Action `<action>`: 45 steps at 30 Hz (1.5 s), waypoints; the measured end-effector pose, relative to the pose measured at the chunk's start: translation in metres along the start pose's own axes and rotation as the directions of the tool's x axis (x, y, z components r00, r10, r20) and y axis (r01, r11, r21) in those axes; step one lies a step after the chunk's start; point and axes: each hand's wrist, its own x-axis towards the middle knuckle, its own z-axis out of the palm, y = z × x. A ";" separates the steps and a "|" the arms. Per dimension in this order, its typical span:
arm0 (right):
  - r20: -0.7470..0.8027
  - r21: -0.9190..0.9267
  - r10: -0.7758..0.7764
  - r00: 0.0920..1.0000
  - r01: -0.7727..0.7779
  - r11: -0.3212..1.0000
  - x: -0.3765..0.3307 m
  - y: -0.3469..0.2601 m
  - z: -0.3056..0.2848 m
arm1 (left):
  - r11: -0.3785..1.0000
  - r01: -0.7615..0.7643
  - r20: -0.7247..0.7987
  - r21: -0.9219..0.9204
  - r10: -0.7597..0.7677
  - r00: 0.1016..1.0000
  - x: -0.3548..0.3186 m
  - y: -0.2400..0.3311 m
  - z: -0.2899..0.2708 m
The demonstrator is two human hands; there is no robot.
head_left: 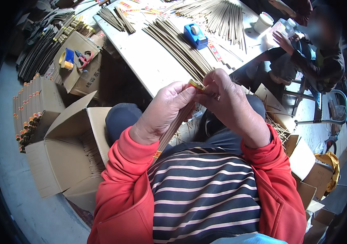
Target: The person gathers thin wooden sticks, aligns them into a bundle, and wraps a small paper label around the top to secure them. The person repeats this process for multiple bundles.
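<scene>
My left hand is closed round a bundle of thin brown incense sticks, which slants from the table side down toward my lap. A yellow and red paper band wraps its upper end, and another red and yellow band shows low on the bundle by my left cuff. At the upper band my right hand is closed, thumb and fingers pinched against the band's right side; the fingertips are partly hidden. Just beyond my hands, loose brown sticks lie on the white table.
A blue tape dispenser, red paper labels and a white tub are on the table. Left stand an open carton, banded bundles, and scissors on a box. A co-worker sits at the right.
</scene>
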 end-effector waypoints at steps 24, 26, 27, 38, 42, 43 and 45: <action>0.073 0.100 -0.270 0.960 0.262 0.960 0.014 0.031 -0.014 | 0.985 0.122 0.199 -0.125 -0.096 0.975 0.005 0.002 -0.012; 0.041 0.121 -0.302 0.952 0.295 0.948 0.016 0.037 -0.009 | 0.979 0.137 0.218 -0.152 -0.102 0.971 0.006 0.002 -0.014; 0.025 0.131 -0.318 0.948 0.312 0.941 0.017 0.038 -0.008 | 0.976 0.139 0.223 -0.166 -0.100 0.970 0.007 0.001 -0.016; 0.078 0.385 -0.344 0.936 0.290 0.876 0.017 0.046 -0.009 | 0.925 0.206 0.326 -0.320 -0.097 0.940 0.011 -0.005 -0.026; 0.084 0.458 -0.345 0.935 0.271 0.846 0.017 0.050 -0.005 | 0.907 0.227 0.373 -0.354 -0.085 0.924 0.010 -0.004 -0.028; 0.098 0.473 -0.332 0.938 0.249 0.845 0.016 0.053 -0.003 | 0.905 0.230 0.383 -0.359 -0.082 0.920 0.009 -0.003 -0.028; 0.129 0.496 -0.306 0.943 0.206 0.844 0.016 0.057 -0.003 | 0.917 0.216 0.326 -0.335 -0.102 0.940 0.010 -0.004 -0.027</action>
